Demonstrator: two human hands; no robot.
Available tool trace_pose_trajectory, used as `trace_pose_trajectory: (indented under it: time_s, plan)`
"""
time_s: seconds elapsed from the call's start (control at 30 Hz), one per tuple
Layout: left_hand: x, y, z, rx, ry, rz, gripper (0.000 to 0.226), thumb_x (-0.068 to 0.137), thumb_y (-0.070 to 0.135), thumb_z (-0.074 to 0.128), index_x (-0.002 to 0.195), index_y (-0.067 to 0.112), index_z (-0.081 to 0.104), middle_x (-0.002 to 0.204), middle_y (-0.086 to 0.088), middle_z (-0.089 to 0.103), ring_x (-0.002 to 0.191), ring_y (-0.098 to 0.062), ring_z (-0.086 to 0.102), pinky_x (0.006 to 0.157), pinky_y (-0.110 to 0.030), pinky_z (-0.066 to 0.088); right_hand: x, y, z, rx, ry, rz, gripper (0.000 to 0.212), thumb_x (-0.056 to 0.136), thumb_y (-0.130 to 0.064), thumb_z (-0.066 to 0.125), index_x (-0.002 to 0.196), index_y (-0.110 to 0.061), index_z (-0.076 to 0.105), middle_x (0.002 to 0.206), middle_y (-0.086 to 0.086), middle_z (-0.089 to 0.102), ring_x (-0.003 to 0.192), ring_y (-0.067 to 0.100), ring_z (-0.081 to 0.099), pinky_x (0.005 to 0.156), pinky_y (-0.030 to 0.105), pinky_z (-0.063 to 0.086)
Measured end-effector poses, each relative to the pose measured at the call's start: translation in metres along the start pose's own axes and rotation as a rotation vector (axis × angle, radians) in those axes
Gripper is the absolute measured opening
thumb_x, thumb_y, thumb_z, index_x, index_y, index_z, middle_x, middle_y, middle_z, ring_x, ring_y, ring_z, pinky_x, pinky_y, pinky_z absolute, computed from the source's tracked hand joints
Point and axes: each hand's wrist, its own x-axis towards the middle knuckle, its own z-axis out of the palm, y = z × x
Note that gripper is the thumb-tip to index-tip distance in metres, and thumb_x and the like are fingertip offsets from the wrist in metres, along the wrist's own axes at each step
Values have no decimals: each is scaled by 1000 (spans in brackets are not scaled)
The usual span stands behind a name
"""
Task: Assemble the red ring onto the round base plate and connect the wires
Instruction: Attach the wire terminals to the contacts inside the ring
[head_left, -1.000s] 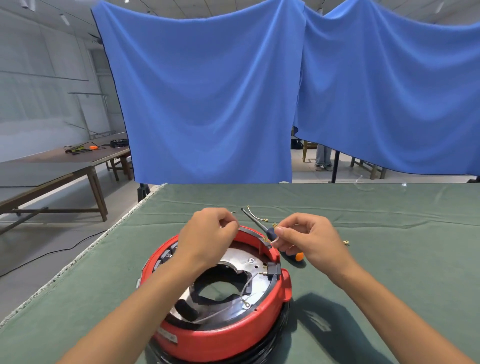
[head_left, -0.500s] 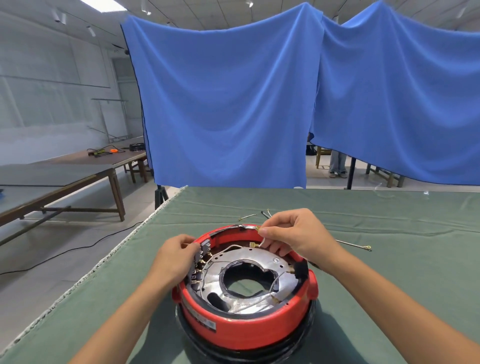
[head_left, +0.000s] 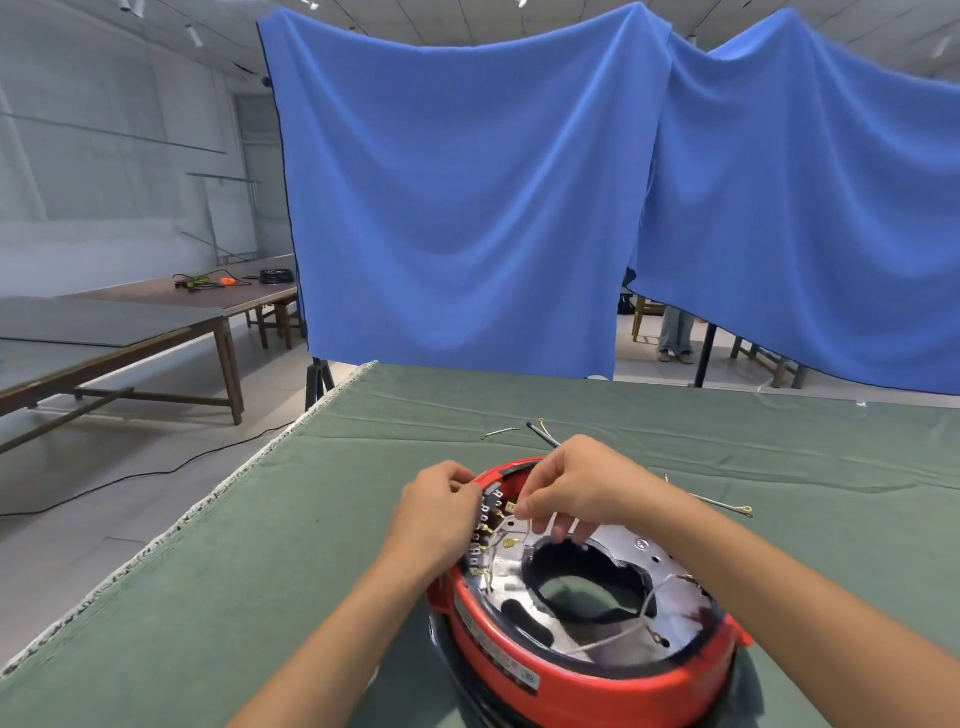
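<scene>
Red ring (head_left: 571, 680): right hand (head_left: 582, 483) pinches wire (head_left: 511, 519).

A single head-worn wide-angle view is given, looking forward and down across a green-covered table (head_left: 260, 597). The nearest ground is filled by both forearms entering from 6 o'clock, with the left hand (head_left: 441, 512) and right hand (head_left: 582, 486) close below the lens over the red ring (head_left: 597, 691). Blue curtains (head_left: 467, 208) are faced at 12 o'clock, a wooden bench table (head_left: 171, 306) at 9 o'clock. No second view is supplied.
</scene>
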Motion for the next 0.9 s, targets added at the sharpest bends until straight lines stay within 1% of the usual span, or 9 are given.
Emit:
trace_pose_trajectory:
  time_s: [0.1,0.17,0.2,0.3,0.4,0.53,0.6,0.73,0.9]
  plan:
    - [1,-1,2,-272,-34,-44,10,84,2,58,82,6,67,58,-6,60,45,-18,50,50,-26,41,3,7,4,17,-21,64,14,85,-12,68,71,-16,69,60,-2,64,44,7,58,44,18,47]
    - [1,-2,1,-379,-36,-76,12,83,-4,58,79,4,66,55,-9,56,38,-14,46,42,-22,39,4,11,8,52,-19,85,11,85,-12,68,75,-13,68,62,1,65,45,9,62,42,18,47]
    - [1,-3,0,-405,-36,-84,12,83,-4,59,79,4,67,57,-9,58,42,-14,49,45,-22,42,5,12,10,70,-21,96,9,86,-11,67,77,-13,68,65,2,65,47,11,63,42,19,47]
    - [-2,-4,1,-465,-33,-101,9,84,0,62,84,6,68,72,-12,65,67,-22,59,71,-33,50,8,10,16,98,-41,132,14,90,-7,59,79,-12,64,70,5,65,48,15,65,40,21,48]
    - [-4,-6,1,-493,-28,-125,8,85,3,63,89,6,69,84,-17,69,78,-26,62,82,-40,51,11,5,19,129,-45,169,19,92,-5,52,77,-12,61,71,6,64,44,14,63,38,19,48]
    - [-6,-6,0,-495,-29,-133,9,85,6,63,84,11,70,87,-18,70,79,-28,64,84,-44,52,14,2,17,172,-10,209,16,90,-6,55,76,-9,63,66,3,57,42,10,54,38,13,39]
    - [-6,-6,0,-495,-32,-134,10,86,7,63,82,14,69,86,-17,70,78,-28,65,83,-45,52,15,1,15,213,-7,225,17,90,-7,56,75,-10,63,65,2,55,43,9,52,39,12,39]
    - [-6,-5,1,-498,-30,-131,9,86,6,63,83,12,69,87,-17,70,77,-27,64,82,-43,52,14,0,10,259,-63,265,15,91,-9,58,76,-9,60,65,2,52,37,6,52,38,14,41]
    - [-6,-5,1,-510,-26,-128,12,85,4,63,80,12,69,85,-18,69,77,-25,62,82,-41,51,11,-3,23,290,-59,270,11,92,-3,53,82,-3,58,67,6,54,38,11,59,36,16,44]
